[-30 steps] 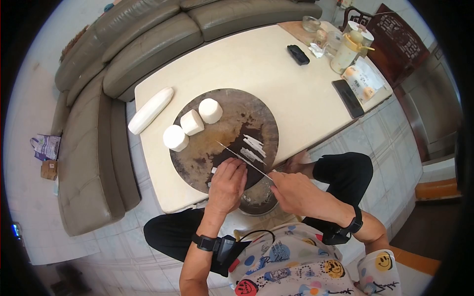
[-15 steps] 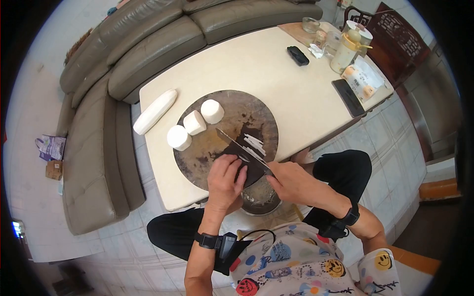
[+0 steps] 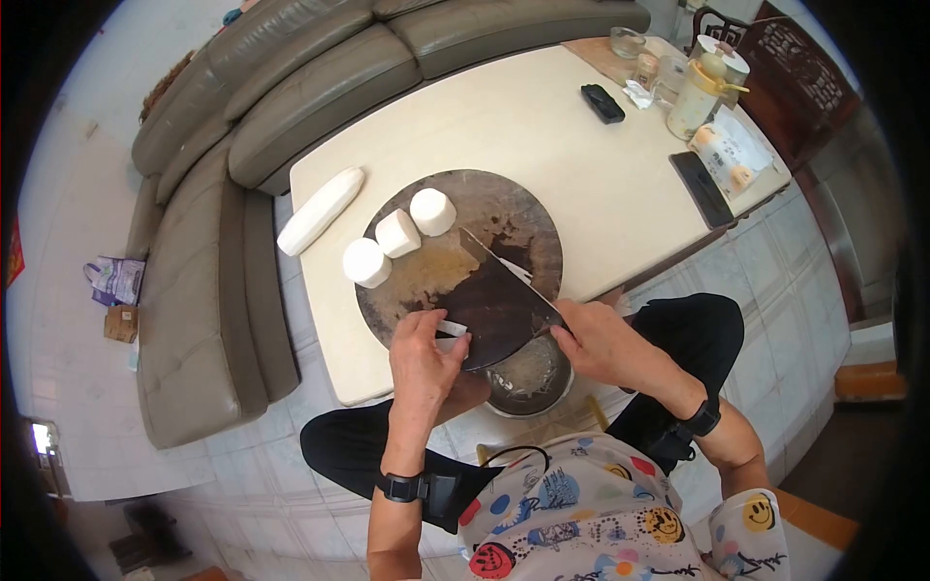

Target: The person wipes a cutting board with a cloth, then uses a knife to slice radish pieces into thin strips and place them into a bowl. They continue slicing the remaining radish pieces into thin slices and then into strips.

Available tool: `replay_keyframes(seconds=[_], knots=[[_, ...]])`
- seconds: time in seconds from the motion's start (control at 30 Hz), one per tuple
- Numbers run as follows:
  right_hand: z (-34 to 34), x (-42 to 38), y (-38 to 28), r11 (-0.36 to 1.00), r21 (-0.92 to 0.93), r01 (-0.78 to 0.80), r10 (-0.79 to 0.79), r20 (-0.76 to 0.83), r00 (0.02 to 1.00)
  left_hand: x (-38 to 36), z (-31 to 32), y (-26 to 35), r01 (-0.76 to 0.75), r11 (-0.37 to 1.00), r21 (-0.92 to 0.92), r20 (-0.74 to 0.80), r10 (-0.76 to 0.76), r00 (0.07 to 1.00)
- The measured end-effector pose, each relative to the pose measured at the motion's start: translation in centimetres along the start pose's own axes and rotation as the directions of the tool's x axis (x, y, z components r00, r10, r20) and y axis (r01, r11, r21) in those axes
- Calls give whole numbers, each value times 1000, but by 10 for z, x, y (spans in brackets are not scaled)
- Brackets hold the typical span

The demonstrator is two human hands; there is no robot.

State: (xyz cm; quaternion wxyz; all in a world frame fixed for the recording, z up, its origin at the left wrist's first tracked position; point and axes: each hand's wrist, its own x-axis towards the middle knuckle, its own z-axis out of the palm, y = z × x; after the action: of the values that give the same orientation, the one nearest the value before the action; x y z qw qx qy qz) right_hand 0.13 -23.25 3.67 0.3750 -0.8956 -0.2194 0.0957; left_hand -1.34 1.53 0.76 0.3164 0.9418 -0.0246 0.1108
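Note:
My left hand [image 3: 419, 356] pinches a small bundle of thin white radish slices [image 3: 450, 334] at the near left edge of the round wooden chopping board [image 3: 417, 281]. A broad, dark-bladed cleaver [image 3: 515, 300] is gripped by its handle in my right hand [image 3: 608, 341], its blade tilted low over the board. Thin radish strips [image 3: 515, 268] show just beyond the blade, which hides part of them. Three thick radish chunks [image 3: 397, 233] stand in a row at the board's far left. Below the near edge, a metal bowl [image 3: 528, 380] holds fine white shreds.
A whole peeled white radish [image 3: 322, 210] lies on the cream table [image 3: 465, 111] left of the board. Toward the right are a black phone [image 3: 701, 189], a black object [image 3: 602, 103], a tissue pack [image 3: 731, 155] and a bottle [image 3: 695, 99]. A grey sofa [image 3: 320, 92] borders the table.
My left hand has moved left, away from the blade, with the slices now in its fingers. The cleaver has tilted, its broad face showing over the strips. The view has shifted slightly.

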Motion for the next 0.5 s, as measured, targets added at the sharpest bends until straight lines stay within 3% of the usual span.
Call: replay_keyframes(seconds=[0.33,0.5], knots=[[-2,-2,-1,1000,-2,-13,13,8,1000,21,24,18,-65,998,12,-36,66,997],[0,-2,3,999,46,-3,2,14,1000,30,49,26,-212,976,-53,-79,208,975]])
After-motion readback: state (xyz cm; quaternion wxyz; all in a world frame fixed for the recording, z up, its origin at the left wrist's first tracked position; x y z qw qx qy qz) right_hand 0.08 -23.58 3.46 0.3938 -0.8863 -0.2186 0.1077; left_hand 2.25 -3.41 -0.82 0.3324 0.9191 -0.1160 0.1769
